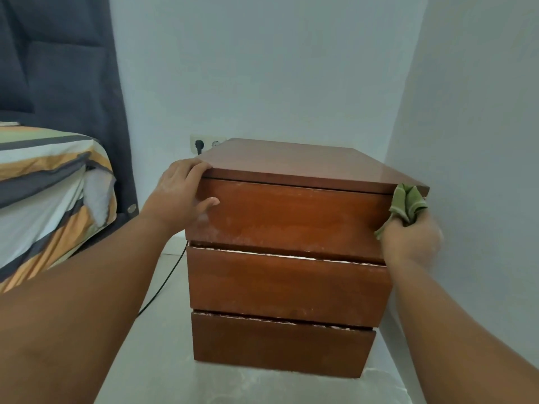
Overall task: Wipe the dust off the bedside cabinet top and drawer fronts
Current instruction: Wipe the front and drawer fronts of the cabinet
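A reddish-brown wooden bedside cabinet [291, 223] with three drawer fronts stands in the room's corner. Its top [297, 161] is bare and glossy. Pale dust smears show on the top drawer front [291, 217]. My left hand [180, 196] grips the cabinet's front left corner, fingers over the top edge and thumb on the drawer front. My right hand [411, 243] holds a crumpled green cloth [407, 207] pressed against the right end of the top drawer front, just under the top's edge.
A bed [49, 185] with striped bedding and a dark padded headboard [67, 68] stands to the left. A wall socket [204, 142] behind the cabinet has a black plug, and its cable [166, 281] runs down across the pale floor. A wall [472, 141] stands close on the right.
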